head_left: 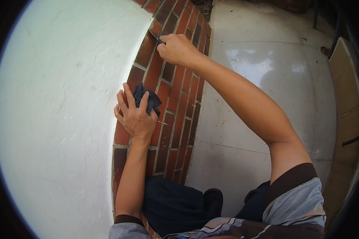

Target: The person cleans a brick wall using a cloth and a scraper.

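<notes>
My left hand (136, 121) rests against the brick wall, its fingers partly spread at the edge of the white plaster. A crumpled dark cloth (151, 104) is held between its thumb and index finger, lying against the bricks. Higher up along the wall, my right hand (177, 49) is closed around a small thin tool (159, 40) with a blue part showing. The tool's narrow tip points at the border between brick and plaster. Most of its handle is hidden in my fist, so its exact kind cannot be made out.
A white plastered wall (64, 111) fills the left, above the red and brown brickwork (173, 93). Pale floor tiles (243, 115) run along the right. A flat brownish panel (345, 103) stands at the far right. My bent leg (175, 203) is close to the bricks.
</notes>
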The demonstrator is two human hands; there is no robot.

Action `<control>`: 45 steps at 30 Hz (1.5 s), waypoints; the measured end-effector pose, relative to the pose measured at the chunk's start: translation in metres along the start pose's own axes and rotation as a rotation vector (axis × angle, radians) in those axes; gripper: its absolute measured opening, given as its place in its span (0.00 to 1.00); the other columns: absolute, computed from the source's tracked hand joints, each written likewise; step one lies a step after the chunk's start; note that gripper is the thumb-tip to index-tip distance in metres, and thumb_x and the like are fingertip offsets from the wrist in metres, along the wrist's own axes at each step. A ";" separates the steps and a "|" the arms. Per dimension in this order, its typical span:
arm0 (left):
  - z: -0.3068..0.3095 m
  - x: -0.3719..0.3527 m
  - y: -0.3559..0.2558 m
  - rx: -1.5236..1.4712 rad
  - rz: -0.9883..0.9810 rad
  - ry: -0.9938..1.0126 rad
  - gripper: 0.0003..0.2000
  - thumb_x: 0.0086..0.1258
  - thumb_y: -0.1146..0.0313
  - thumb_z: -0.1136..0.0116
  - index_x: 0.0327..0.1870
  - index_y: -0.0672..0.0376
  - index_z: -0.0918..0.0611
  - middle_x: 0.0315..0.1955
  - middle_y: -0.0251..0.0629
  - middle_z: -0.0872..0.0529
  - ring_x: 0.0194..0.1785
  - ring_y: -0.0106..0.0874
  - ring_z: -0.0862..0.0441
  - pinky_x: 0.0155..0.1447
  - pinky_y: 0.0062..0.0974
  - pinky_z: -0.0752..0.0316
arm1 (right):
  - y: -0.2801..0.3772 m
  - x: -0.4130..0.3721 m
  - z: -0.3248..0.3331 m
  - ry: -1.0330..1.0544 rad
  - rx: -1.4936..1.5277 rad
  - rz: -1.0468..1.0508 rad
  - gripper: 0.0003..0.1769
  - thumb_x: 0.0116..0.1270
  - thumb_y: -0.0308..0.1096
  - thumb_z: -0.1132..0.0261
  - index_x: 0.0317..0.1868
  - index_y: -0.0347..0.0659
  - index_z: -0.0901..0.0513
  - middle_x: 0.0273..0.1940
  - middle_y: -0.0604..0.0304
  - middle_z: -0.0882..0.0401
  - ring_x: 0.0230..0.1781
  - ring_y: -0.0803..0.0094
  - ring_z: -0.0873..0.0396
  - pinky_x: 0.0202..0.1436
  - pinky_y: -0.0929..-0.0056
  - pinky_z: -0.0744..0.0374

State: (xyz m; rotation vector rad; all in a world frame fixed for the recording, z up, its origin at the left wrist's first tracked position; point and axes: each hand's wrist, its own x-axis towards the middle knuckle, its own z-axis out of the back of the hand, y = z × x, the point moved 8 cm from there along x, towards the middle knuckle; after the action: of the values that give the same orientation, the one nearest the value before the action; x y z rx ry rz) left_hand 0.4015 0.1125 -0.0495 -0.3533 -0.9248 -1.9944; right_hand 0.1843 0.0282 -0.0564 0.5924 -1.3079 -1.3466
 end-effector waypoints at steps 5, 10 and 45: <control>0.001 0.000 -0.003 0.011 0.005 -0.008 0.22 0.48 0.71 0.32 0.48 0.41 0.08 0.78 0.45 0.37 0.77 0.45 0.40 0.72 0.44 0.45 | -0.009 0.012 0.002 -0.019 0.099 -0.057 0.23 0.64 0.37 0.46 0.50 0.30 0.15 0.52 0.33 0.17 0.55 0.39 0.19 0.62 0.52 0.22; -0.003 0.000 0.002 0.017 -0.021 0.005 0.23 0.46 0.68 0.29 0.49 0.42 0.09 0.79 0.47 0.40 0.79 0.47 0.43 0.72 0.47 0.45 | 0.000 0.001 0.000 0.016 0.031 -0.006 0.23 0.64 0.37 0.45 0.50 0.29 0.15 0.52 0.33 0.17 0.56 0.39 0.19 0.62 0.52 0.22; -0.006 0.000 -0.001 0.049 -0.026 0.011 0.22 0.46 0.68 0.29 0.48 0.42 0.09 0.79 0.48 0.39 0.78 0.49 0.43 0.71 0.49 0.45 | -0.018 0.028 0.000 -0.047 -0.035 0.034 0.24 0.64 0.37 0.46 0.55 0.32 0.16 0.55 0.35 0.18 0.58 0.41 0.20 0.63 0.54 0.22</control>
State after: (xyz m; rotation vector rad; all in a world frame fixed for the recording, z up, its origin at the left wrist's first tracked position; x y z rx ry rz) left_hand 0.4014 0.1084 -0.0537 -0.3042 -0.9736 -1.9917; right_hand 0.1705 -0.0008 -0.0632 0.5153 -1.3240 -1.3595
